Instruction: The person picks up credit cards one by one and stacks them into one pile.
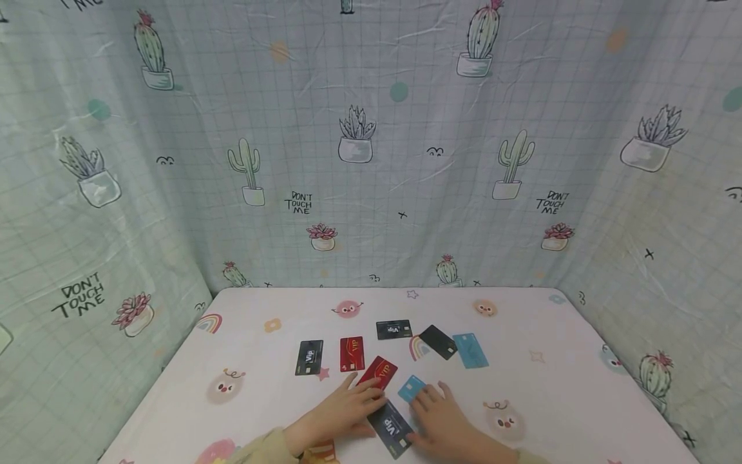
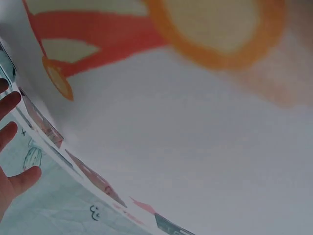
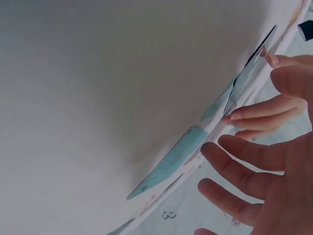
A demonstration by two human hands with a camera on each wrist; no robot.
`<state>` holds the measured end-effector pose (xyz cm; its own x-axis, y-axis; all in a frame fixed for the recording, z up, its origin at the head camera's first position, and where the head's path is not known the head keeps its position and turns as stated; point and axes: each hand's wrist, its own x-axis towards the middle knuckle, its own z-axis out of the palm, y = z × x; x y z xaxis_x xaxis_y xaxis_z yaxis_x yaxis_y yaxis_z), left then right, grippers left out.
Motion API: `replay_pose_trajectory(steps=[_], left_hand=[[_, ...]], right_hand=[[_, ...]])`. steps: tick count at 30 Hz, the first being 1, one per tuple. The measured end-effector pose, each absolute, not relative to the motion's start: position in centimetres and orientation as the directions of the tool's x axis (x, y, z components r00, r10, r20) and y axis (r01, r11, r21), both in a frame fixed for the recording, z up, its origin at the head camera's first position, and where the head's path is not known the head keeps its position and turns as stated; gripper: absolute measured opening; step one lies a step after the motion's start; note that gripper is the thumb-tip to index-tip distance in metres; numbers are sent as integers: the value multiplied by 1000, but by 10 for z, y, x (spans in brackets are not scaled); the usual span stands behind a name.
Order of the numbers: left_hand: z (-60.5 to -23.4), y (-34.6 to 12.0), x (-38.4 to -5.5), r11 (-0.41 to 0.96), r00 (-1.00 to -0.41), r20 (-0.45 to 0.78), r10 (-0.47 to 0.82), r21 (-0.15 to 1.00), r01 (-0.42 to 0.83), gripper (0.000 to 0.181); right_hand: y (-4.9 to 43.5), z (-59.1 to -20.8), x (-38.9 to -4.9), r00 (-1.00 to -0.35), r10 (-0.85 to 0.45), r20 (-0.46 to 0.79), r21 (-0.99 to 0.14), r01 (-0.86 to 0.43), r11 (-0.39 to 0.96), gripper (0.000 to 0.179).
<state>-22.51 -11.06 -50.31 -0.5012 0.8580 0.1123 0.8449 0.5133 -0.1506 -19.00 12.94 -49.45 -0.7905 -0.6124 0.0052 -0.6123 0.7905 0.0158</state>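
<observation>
Step in hand, my read: cards on the surface (image 1: 255,412) being handled, near Vip card worked from both sides. Next move would call for a clean hold on a thin edge, without dragging neighbours. Left to right: dark Vip card (image 1: 310,357), apart from everything. Left grip (image 1: 346,409), fingertips at top end of near Vip card (image 1: 391,428), thumb by its left edge; can't tell if pinching. Upright red card (image 1: 351,354), beyond left grip. Angled red card (image 1: 379,372), lower part under left fingers. Near Vip card lies tilted between both grips; lifted or flat, unclear. Far Vip card (image 1: 393,329), behind. Small blue card (image 1: 409,387), partly under right fingers. Black card (image 1: 438,342), farther back. Right grip (image 1: 442,415), loose, fingers relaxed, thumb at near Vip card's right corner. Right-hand blue card (image 1: 471,350), beyond reach of fingertips.
</observation>
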Motion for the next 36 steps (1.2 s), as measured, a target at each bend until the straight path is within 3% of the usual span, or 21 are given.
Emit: replay_pose_trajectory(steps=[13,25,36], left_hand=[[-508,-106,-238,458,-456,69,887,-235,857,63],[-505,-101,-241,447,-458,22,889,-267,854,63],[-505,-101,-237,453,-456,47,889,-245,857,58]], right_hand=[[108,-500,-186,-778,-621,-100,129,-629,767,68],[100,-502,-182,-778,-625,-63,226,-621,751,79],[95,-500,-180,-795,-601,-88,237,-602,762,79]])
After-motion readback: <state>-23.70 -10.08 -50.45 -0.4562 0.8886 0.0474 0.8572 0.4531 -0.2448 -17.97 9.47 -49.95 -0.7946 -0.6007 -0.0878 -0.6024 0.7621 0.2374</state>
